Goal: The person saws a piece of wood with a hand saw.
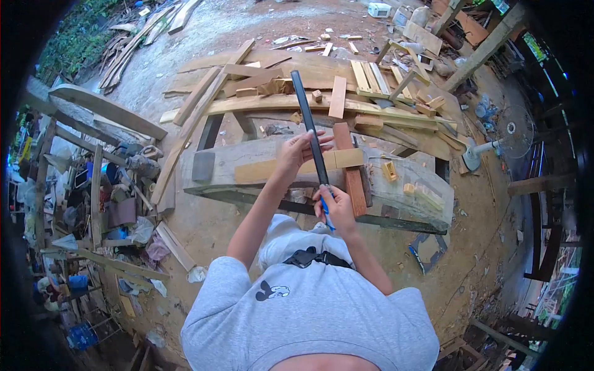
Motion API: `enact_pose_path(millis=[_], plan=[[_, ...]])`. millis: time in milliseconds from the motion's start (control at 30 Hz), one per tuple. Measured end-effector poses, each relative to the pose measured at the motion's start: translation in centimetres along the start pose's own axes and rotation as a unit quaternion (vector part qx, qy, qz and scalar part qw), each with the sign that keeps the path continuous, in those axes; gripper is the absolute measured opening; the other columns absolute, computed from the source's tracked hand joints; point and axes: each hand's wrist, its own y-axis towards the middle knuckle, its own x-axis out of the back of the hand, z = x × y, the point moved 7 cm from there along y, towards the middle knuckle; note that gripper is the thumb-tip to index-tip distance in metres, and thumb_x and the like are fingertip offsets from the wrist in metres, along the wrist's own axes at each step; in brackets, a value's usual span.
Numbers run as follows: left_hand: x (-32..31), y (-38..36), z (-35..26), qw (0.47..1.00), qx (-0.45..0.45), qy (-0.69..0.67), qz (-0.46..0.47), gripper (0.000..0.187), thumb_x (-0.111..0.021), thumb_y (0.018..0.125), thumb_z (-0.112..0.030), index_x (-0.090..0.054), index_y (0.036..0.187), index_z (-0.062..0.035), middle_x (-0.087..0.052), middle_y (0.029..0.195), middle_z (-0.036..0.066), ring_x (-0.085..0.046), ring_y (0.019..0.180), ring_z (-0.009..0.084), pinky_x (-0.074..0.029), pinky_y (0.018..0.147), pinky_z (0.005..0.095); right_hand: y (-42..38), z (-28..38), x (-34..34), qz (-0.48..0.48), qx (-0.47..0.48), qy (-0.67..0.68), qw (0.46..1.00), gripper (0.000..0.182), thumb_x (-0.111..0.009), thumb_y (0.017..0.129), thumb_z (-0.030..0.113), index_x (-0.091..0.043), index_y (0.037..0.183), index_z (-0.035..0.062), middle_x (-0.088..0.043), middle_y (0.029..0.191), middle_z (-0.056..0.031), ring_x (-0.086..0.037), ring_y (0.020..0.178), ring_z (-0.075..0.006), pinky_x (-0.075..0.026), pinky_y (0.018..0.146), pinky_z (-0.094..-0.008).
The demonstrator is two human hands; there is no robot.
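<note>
A long, straight black bar (pixel 300 93) slants up and away in front of my body, above the workbench. My left hand (pixel 298 152) is closed on it around the middle, with the fingertips at its side. At the bar's lower end, my right hand (pixel 335 207) is closed around a slim blue part (pixel 327 207) that sticks out below the fingers. The grip hides how the blue part and the bar meet. Below my hands, a light wooden board (pixel 260 170) lies on the thick plank bench (pixel 204 148), meeting a reddish wooden piece (pixel 354 185) that runs crosswise.
Small wood blocks (pixel 388 171) sit on the bench's right part. Behind it, boards and offcuts (pixel 337 99) are piled on another surface. A fan (pixel 479 151) stands at right. Cluttered wooden shelving (pixel 96 198) lines the left, and a dark square object (pixel 427 250) lies on the ground.
</note>
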Motion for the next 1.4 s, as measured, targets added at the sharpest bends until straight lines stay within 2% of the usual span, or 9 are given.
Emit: enact_pose_path(millis=[267,433,567,633,700,800,867,1033,1400], plan=[[2.6,-7.0,-3.9,0.971,-0.11,0.195,-0.09,0.03,-0.051,0.084,-0.018,-0.052,0.104,0.0045,-0.061,0.095,0.016,-0.06,0.084,0.0205,-0.046,0.079,0.03,-2.6,-3.1,-5.7,0.241,-0.151,0.034,0.958,0.021,-0.05,0.086,0.019,-0.051,0.091,-0.0014,-0.055,0.07,-0.0044,-0.052,0.058,-0.0089,-0.042,0.057,-0.0216],[5.0,-12.6,-5.3,0.956,-0.141,0.169,-0.195,0.028,-0.048,0.085,-0.015,-0.051,0.105,0.0048,-0.06,0.096,0.018,-0.061,0.08,0.0205,-0.048,0.074,0.0296,-3.3,-5.3,-7.8,0.304,-0.211,0.029,0.929,0.019,-0.048,0.087,0.019,-0.051,0.084,0.0006,-0.052,0.066,-0.0018,-0.048,0.054,-0.0077,-0.039,0.05,-0.0198],[4.7,-17.7,-6.9,0.926,-0.234,0.152,-0.256,0.026,-0.046,0.086,-0.014,-0.051,0.104,0.0045,-0.06,0.093,0.02,-0.061,0.079,0.0235,-0.048,0.074,0.0321,-3.3,-5.0,-9.1,0.306,-0.19,-0.046,0.932,0.015,-0.048,0.086,0.016,-0.051,0.081,0.0026,-0.047,0.062,0.0011,-0.041,0.052,-0.0057,-0.033,0.046,-0.0199],[4.4,-19.9,-6.8,0.916,-0.248,0.174,-0.261,0.024,-0.044,0.087,-0.013,-0.05,0.103,0.0035,-0.06,0.089,0.021,-0.061,0.077,0.0259,-0.047,0.076,0.0379,-3.3,-3.8,-9.8,0.332,-0.075,-0.132,0.931,0.011,-0.049,0.085,0.013,-0.051,0.082,0.0023,-0.047,0.063,0.0008,-0.042,0.056,-0.0053,-0.034,0.049,-0.0209],[3.6,-21.8,-7.2,0.901,-0.342,0.17,-0.206,0.022,-0.043,0.087,-0.013,-0.05,0.101,0.0018,-0.06,0.086,0.021,-0.061,0.075,0.0271,-0.046,0.077,0.0434,-3.3,-3.1,-10.4,0.34,-0.07,-0.14,0.927,0.007,-0.051,0.082,0.008,-0.051,0.083,0.0011,-0.05,0.063,-0.0034,-0.047,0.057,-0.0101,-0.037,0.052,-0.0236],[3.4,-23.8,-7.3,0.883,-0.403,0.155,-0.182,0.017,-0.044,0.085,-0.011,-0.051,0.097,-0.0004,-0.06,0.083,0.02,-0.06,0.071,0.0266,-0.045,0.078,0.046,-3.1,-0.4,-11.6,0.338,0.125,-0.294,0.886,0.012,-0.057,0.073,0.001,-0.051,0.084,0.0,-0.052,0.069,-0.0139,-0.054,0.064,-0.0281,-0.042,0.056,-0.032],[3.9,-24.8,-7.7,0.875,-0.436,0.128,-0.169,0.015,-0.045,0.085,-0.011,-0.053,0.093,-0.0014,-0.061,0.081,0.019,-0.06,0.069,0.0264,-0.046,0.077,0.0454,-2.6,0.3,-11.9,0.335,0.181,-0.303,0.873,0.015,-0.057,0.07,0.0,-0.051,0.083,0.0005,-0.052,0.07,-0.0134,-0.054,0.065,-0.0288,-0.043,0.056,-0.0331],[3.2,-24.2,-10.0,0.919,-0.372,0.073,0.111,0.009,-0.054,0.08,-0.008,-0.063,0.079,-0.0055,-0.063,0.081,0.013,-0.062,0.075,0.0286,-0.046,0.078,0.0445,-2.1,2.9,-12.7,0.325,0.3,-0.344,0.828,0.027,-0.059,0.058,-0.003,-0.052,0.084,0.0019,-0.053,0.072,-0.0114,-0.055,0.066,-0.0277,-0.044,0.056,-0.0336],[2.3,-21.2,-11.4,0.916,-0.339,0.099,0.191,0.011,-0.053,0.08,-0.007,-0.062,0.085,-0.0033,-0.063,0.082,0.012,-0.062,0.077,0.0294,-0.044,0.08,0.0444,-0.4,4.1,-12.4,0.281,0.301,-0.36,0.837,0.027,-0.062,0.058,-0.002,-0.053,0.083,0.0016,-0.055,0.076,-0.0119,-0.056,0.067,-0.027,-0.044,0.056,-0.0327]])
